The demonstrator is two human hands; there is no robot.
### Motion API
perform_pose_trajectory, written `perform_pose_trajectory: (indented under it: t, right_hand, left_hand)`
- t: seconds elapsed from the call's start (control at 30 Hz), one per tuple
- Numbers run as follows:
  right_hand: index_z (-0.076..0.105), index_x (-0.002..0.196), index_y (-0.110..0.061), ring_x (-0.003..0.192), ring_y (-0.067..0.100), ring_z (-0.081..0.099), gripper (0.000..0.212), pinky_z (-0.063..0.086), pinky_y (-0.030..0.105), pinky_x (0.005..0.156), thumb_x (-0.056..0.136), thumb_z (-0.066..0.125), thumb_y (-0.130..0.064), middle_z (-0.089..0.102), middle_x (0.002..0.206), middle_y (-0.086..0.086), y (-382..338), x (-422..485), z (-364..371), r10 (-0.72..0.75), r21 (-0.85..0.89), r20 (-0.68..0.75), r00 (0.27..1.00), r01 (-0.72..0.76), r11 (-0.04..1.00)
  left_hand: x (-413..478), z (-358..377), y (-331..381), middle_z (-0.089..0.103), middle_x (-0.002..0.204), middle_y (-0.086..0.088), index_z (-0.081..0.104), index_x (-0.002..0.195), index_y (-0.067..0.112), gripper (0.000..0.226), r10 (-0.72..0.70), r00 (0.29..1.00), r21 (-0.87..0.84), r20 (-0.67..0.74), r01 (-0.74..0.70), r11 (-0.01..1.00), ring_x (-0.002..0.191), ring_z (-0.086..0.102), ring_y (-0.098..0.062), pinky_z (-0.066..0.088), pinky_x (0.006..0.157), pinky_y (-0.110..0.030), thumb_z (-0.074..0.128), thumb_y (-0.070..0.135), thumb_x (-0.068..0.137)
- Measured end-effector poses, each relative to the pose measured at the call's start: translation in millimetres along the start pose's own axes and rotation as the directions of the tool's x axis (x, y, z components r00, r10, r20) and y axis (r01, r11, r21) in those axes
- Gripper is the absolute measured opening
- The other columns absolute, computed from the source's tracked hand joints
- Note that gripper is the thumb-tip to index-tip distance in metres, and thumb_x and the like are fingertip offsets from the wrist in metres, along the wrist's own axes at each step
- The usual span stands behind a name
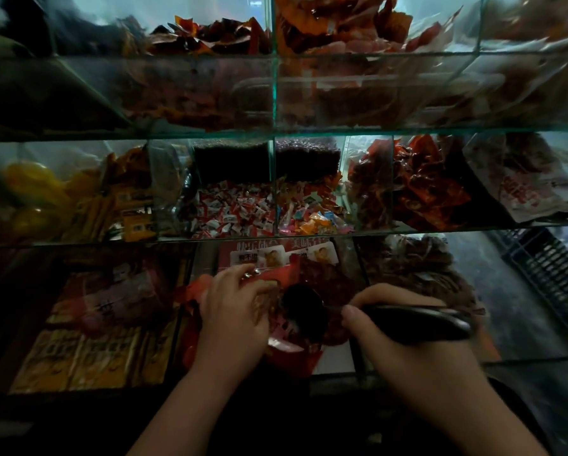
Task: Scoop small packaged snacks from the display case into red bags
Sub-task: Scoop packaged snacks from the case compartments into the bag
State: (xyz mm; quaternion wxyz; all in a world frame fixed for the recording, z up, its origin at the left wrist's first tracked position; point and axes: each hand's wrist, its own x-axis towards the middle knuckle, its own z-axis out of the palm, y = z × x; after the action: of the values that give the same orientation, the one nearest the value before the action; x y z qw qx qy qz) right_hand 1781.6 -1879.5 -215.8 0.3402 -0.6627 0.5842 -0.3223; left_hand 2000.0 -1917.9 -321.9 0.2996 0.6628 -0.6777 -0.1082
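Red bag (292,355) lies between both hands. The left hand (233,311) curls over its open edge, and the right hand (417,360) grips the black scoop (414,324), bowl over the bag, snack packets (322,281) just beyond.

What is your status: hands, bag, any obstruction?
Left hand holds thin red plastic bag. Right hand grips black long-handled scoop, bowl at bag mouth. No obstruction seen.

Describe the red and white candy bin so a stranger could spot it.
In the glass display case, take the middle row. The bin sits just left of the central divider, above the left hand. Its red-and-white candies are tiny and alike, unlike the multicoloured sweets to its right and orange packets to its left.
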Motion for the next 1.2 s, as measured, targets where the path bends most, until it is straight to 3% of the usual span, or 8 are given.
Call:
perform_pose_trajectory:
  t: [0.07,0.27,0.43,0.63,0.83,0.93,1.1,1.2]
  right_hand:
    - [0.069,0.079,-0.036,0.065,-0.001,0.065,0.011,0.049,0.015,0.053,0.089,0.065,-0.04,0.07,0.074,-0.016,10,14,16,0.077,-0.02,0.056,0.995,-0.076,0.997]
    - [0.066,0.084,-0.03,0.066,0.001,0.061,0.014,0.052,0.026,0.063,0.092,0.063,-0.041,0.066,0.073,-0.012,50,44,69,0.172,-0.178,0.139,0.975,-0.147,0.973]
    - [0.072,0.074,-0.029,0.06,0.006,0.067,0.02,0.053,0.029,0.058,0.091,0.066,-0.038,0.071,0.065,-0.003,59,49,74,0.388,0.156,-0.051,0.92,-0.376,0.913]
    - [0.071,0.078,-0.044,0.056,0.012,0.072,0.02,0.059,0.029,0.053,0.094,0.063,-0.036,0.074,0.063,0.001,53,33,73,0.428,0.375,-0.086,0.9,-0.369,0.851]
    - [0.074,0.078,-0.032,0.06,0.025,0.075,0.02,0.062,0.038,0.055,0.095,0.063,-0.035,0.075,0.065,0.01,51,26,57,0.478,0.537,-0.162,0.863,-0.33,0.777]
    - [0.074,0.078,-0.027,0.061,0.029,0.075,0.021,0.059,0.031,0.05,0.094,0.064,-0.036,0.075,0.066,0.013,50,21,44,0.472,0.571,-0.186,0.862,-0.296,0.766]
    - [0.073,0.075,-0.024,0.063,0.026,0.076,0.026,0.061,0.033,0.056,0.093,0.064,-0.04,0.076,0.07,0.011,50,18,28,0.481,0.582,-0.209,0.851,-0.288,0.761]
    - [0.073,0.077,-0.021,0.07,0.027,0.077,0.018,0.062,0.036,0.065,0.09,0.07,-0.032,0.077,0.075,0.012,49,18,21,0.508,0.62,-0.166,0.845,-0.311,0.72]
  left_hand:
    - [-6,4,-1,0.048,0.142,0.01,0.065,0.127,0.041,0.052,-0.003,0.996,0.007,0.086,0.002,1.0,0.137,0.037,-0.016,0.031,0.114,-0.051,0.076,0.02,0.08]
    - [-7,10,-11,0.048,0.143,0.015,0.056,0.142,0.032,0.057,-0.012,0.989,-0.15,0.148,0.034,0.988,0.136,0.041,-0.004,0.038,0.114,-0.037,0.071,0.022,0.088]
    - [-11,8,-12,0.046,0.145,0.018,0.053,0.144,0.032,0.056,0.001,0.989,-0.179,0.146,0.025,0.984,0.138,0.037,0.0,0.036,0.117,-0.034,0.067,0.028,0.09]
    - [-12,12,-12,0.036,0.156,0.017,0.041,0.154,0.028,0.064,-0.052,0.98,-0.133,0.191,0.079,0.988,0.147,0.026,-0.003,0.029,0.121,-0.038,0.066,0.034,0.095]
    - [-12,5,-12,0.03,0.158,0.017,0.035,0.157,0.028,0.073,-0.084,0.971,-0.122,0.222,0.113,0.986,0.149,0.023,-0.004,0.027,0.123,-0.038,0.07,0.033,0.092]
    - [-13,2,-5,0.022,0.161,0.018,0.028,0.159,0.026,0.08,-0.07,0.977,-0.098,0.201,0.091,0.991,0.149,0.012,0.002,0.01,0.121,-0.022,0.07,0.03,0.092]
    - [-15,-4,19,0.05,0.133,0.024,0.059,0.138,0.023,0.045,0.095,0.995,-0.163,-0.022,-0.098,0.982,0.129,0.038,0.017,0.025,0.107,-0.002,0.064,0.017,0.093]
    - [-6,0,31,0.056,0.127,0.019,0.064,0.132,0.023,0.037,0.09,0.993,-0.123,0.075,-0.08,0.989,0.119,0.05,0.007,0.034,0.101,-0.005,0.066,0.024,0.094]
